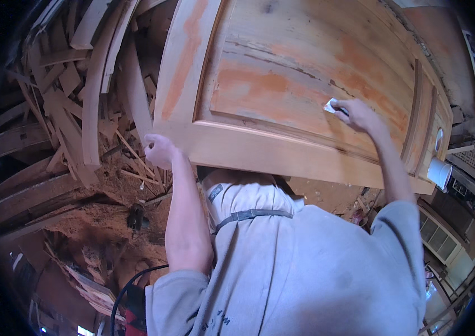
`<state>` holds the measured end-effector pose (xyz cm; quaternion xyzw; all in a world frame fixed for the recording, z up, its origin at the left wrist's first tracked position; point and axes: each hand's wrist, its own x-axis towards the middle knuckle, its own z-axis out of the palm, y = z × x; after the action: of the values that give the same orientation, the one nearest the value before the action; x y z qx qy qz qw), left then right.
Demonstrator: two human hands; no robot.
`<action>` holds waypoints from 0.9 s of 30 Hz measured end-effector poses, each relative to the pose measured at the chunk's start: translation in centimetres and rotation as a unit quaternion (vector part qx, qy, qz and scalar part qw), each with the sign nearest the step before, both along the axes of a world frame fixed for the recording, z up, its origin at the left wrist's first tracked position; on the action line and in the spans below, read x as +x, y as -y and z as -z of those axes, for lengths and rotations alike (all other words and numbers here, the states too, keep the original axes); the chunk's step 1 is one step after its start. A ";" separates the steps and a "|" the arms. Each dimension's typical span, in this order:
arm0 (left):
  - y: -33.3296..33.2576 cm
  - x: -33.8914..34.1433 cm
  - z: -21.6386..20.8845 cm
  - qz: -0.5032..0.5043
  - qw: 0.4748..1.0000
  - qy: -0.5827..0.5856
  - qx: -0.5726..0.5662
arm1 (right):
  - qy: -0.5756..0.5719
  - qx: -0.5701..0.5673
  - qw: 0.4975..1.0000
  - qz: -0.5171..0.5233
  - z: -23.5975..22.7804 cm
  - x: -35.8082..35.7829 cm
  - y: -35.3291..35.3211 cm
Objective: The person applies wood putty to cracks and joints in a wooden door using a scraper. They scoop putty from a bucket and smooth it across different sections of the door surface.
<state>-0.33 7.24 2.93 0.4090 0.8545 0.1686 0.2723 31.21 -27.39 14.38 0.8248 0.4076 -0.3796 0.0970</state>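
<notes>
White scraper (pixel 330 105) in right hand (pixel 355 115); left (pixel 160 151) at door (pixel 271 147); both curled

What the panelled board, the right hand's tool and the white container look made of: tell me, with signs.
Panelled board: wood, seemingly matte, unvarnished, with grain showing; orange patches may be filler.
Tool in the right hand: perhaps shiny metal, as it glints, though too small to settle.
White container: probably plastic, judging by its smooth, even wall.

Messy workshop, honestly: big jumbled heap of wood offcuts (pixel 92 106) on the left, brown sawdust (pixel 89 221) all over the floor beside it, a pale paned frame (pixel 439 238) off right, bright light patch (pixel 85 331) bottom left.
</notes>
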 end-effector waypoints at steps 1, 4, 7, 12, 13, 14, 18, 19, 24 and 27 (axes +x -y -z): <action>-0.1 0.4 -0.1 0.004 1.000 0.004 0.003 | 0.007 0.089 0.989 0.115 0.4 -1.7 0.6; -0.2 -0.1 -0.9 -0.018 1.000 -0.020 -0.009 | -0.013 0.235 0.902 0.362 0.9 -8.6 -3.3; 0.1 1.0 -1.8 -0.012 0.999 0.041 -0.011 | 0.066 0.352 0.850 0.386 6.2 -13.0 -5.7; 0.6 1.7 -2.4 -0.021 0.999 0.014 -0.024 | 0.136 0.328 0.824 0.442 8.2 -14.6 -9.8; 0.7 1.5 -2.4 -0.013 1.000 0.009 -0.023 | 0.154 0.297 0.836 0.436 8.4 -14.8 -10.1; 0.9 1.7 -2.8 -0.008 1.000 0.012 -0.023 | 0.172 0.266 0.847 0.427 8.4 -14.9 -10.3; 0.5 1.5 -2.3 -0.010 0.999 0.006 -0.035 | 0.187 0.256 0.843 0.435 8.1 -15.8 -10.3; 0.4 1.3 -2.2 -0.009 0.999 0.007 -0.036 | 0.178 0.244 0.850 0.432 7.9 -16.5 -10.1; 0.5 1.5 -2.9 -0.006 1.000 -0.006 -0.027 | 0.106 0.183 0.893 0.397 4.5 -16.0 -6.5; 0.6 1.8 -2.9 -0.031 0.999 0.016 -0.013 | 0.022 0.218 0.936 0.274 2.4 -12.8 -5.5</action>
<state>1.49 6.61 5.85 0.3757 0.8647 0.1724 0.2854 18.44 -21.94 11.97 0.9134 0.2362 -0.2753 -0.1845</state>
